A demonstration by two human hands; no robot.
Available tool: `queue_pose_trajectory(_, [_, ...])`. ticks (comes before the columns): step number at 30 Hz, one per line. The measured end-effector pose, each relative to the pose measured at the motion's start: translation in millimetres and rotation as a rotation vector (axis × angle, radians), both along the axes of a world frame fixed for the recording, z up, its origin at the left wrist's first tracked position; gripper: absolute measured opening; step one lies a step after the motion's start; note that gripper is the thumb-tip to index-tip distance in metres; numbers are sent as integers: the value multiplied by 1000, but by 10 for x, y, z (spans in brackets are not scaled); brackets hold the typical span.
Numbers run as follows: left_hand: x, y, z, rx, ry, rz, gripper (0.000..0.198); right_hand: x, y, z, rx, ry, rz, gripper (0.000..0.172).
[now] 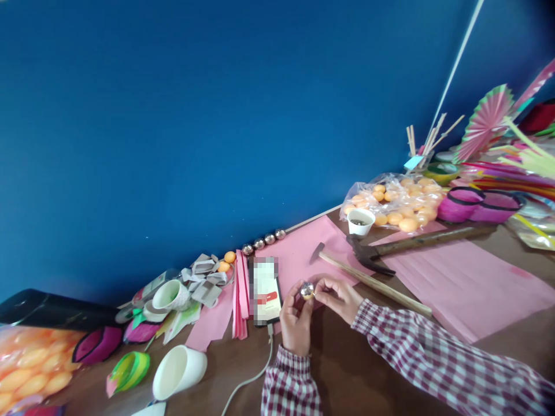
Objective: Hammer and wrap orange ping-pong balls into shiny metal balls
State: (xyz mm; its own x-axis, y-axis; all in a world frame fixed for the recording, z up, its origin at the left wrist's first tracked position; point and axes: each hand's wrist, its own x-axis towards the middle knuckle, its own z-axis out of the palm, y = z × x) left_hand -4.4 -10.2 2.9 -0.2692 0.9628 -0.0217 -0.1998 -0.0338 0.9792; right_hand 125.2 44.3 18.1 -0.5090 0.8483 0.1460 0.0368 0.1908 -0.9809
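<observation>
2 sleeves [292, 390], L hand [296, 323] pinching 1 shiny ball [307, 289], R hand [340, 297] pinched at its edge, 4 more [269, 238] behind.

"How's the left hand [296, 322]?"
"Upright, wrist [293, 357] below, thumb and fingers [289, 298] curled toward each other."
"And the right hand [340, 297]?"
"Thumb and forefinger close together, fingertips near the left's; its forearm [427, 349] slants off to the lower right."

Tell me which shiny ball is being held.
The shiny ball at the left hand's fingertips; the other four shiny balls sit in a row by the blue wall.
</observation>
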Motion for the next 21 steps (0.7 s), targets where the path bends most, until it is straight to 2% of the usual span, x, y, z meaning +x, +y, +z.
queue_pose_trajectory(12, [-3,-5,-16,31,24,-21,40,6,11,-17,-13,9,33,15])
queue_pose_trajectory(21, [2,-15,28,35,182,36,37,-1,32,-33,-59,48,26,16])
